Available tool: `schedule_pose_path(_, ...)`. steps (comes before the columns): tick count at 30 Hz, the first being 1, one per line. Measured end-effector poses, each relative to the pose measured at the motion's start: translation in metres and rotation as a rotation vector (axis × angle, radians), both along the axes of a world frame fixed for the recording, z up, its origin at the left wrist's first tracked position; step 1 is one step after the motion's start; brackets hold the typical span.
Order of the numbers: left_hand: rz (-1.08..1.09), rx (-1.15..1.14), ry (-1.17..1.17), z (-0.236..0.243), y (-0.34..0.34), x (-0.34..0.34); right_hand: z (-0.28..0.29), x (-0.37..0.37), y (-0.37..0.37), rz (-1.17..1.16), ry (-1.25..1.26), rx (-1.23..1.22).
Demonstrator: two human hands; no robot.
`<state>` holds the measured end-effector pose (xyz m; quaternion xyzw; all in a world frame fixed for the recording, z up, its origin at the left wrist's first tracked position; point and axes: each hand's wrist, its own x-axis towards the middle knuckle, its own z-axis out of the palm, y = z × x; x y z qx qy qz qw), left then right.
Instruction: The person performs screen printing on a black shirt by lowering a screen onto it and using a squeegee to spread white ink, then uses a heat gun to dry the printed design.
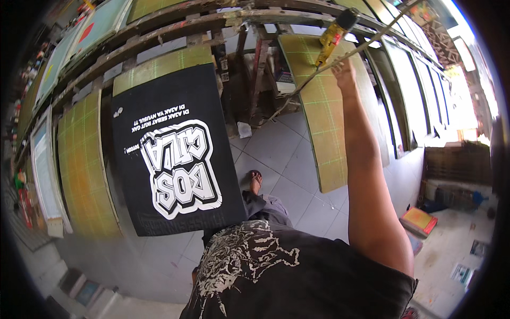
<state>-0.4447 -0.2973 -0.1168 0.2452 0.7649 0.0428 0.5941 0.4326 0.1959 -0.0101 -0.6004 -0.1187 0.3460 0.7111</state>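
Note:
My right arm reaches up and away to the far side, where my right hand (344, 73) is held with its fingers apart. Just beyond the fingertips is a yellow, can-shaped thing (331, 40) with a black end and a narrow tip pointing toward me. A thin brown stick or cord (311, 77) crosses slantwise next to the hand; whether they touch, I cannot tell. Below lies a yellowish board (324, 127) marked with green grid lines. To the left, a black T-shirt or cloth panel (172, 101) with a white print (183, 170) covers another board. My left hand is out of view.
More gridded boards (82, 165) and framed screens (48, 167) line the wooden rack (175, 29) at left and far side. Pale floor tiles (265, 154) show between the boards. A red and yellow box (418, 221) stands at the right.

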Motion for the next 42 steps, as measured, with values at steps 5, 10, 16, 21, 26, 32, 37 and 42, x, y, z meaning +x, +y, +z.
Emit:
schedule_pose_path(5, -0.070, 0.078, 0.110, 0.048, -0.041, 0.069, -0.030, 0.084, 0.067, 0.084, -0.214, 0.222)
schedule_pose_path(10, 0.170, 0.350, 0.350, 0.091, -0.032, 0.121, -0.040, 0.061, 0.098, -0.025, -0.680, -0.090)
schedule_pose_path(16, 0.209, 0.865, 0.546, 0.222, 0.128, 0.177, 0.056, 0.020, 0.036, 0.222, -0.352, 0.060)
schedule_pose_path(21, 0.168, 1.096, -0.299, 0.247, 0.272, 0.273, 0.123, -0.071, -0.026, 0.551, -0.130, 0.160)
schedule_pose_path(26, -0.090, 0.950, -0.381, 0.260, 0.365, 0.369, 0.142, -0.147, -0.079, 0.773, 0.021, 0.080)
schedule_pose_path(32, -0.182, 0.699, -0.692, 0.237, 0.357, 0.374, 0.138, -0.202, -0.176, 0.933, 0.461, -0.017)
schedule_pose_path(37, -0.013, 0.342, -1.248, 0.206, 0.301, 0.348, 0.105, -0.233, -0.236, 1.090, 0.839, -0.055)
schedule_pose_path(42, -0.032, 0.300, -1.185, 0.224, 0.263, 0.333, 0.089, -0.255, -0.271, 1.199, 0.708, 0.007)
